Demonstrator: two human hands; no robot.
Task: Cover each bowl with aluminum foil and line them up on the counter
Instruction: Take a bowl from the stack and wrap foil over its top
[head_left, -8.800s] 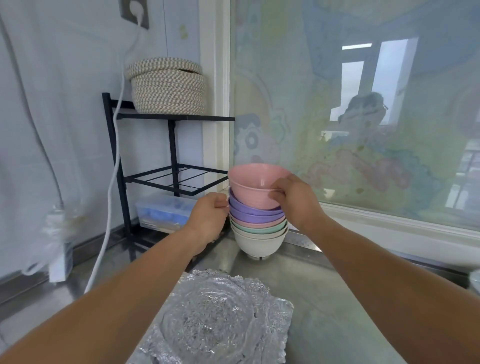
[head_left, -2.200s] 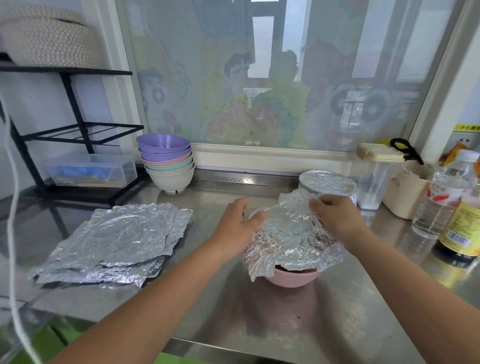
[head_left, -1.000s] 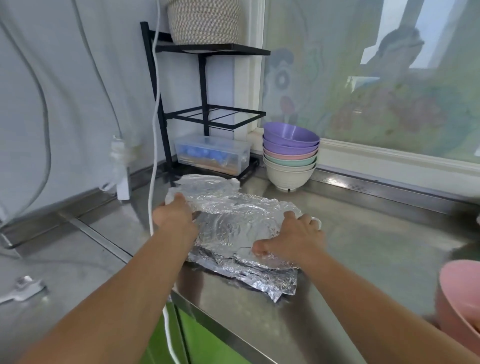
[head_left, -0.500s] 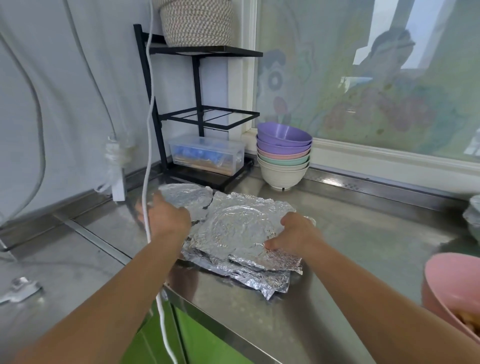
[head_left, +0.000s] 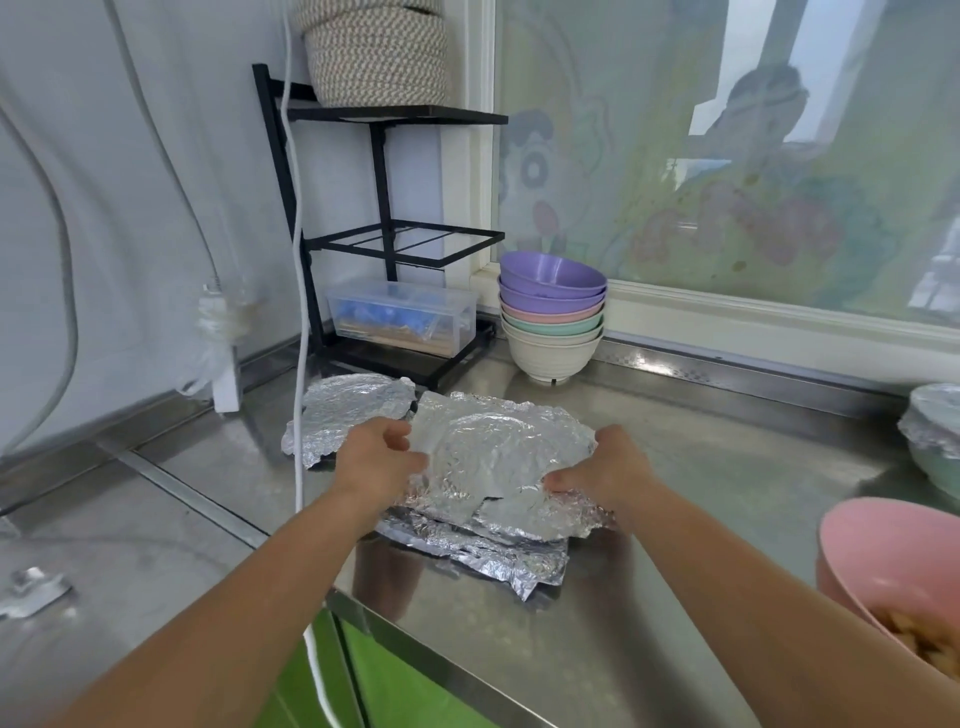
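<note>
Head view: left hand (head_left: 382, 462) and right hand (head_left: 605, 470) are each pinching the top foil sheet (head_left: 498, 452) between them, pink bowl (head_left: 893, 561) sitting uncovered right of the right hand, one covered bowl (head_left: 935, 426) beyond it, stacked bowls (head_left: 552, 317) beyond the hands likely left.

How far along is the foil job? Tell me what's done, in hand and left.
Done: one foil-covered bowl stands at far right. In hand: left hand and right hand grip the top foil sheet of the foil pile. Left: the pink bowl with food is uncovered, the stack of bowls behind is bare, and nothing is lined up yet.
</note>
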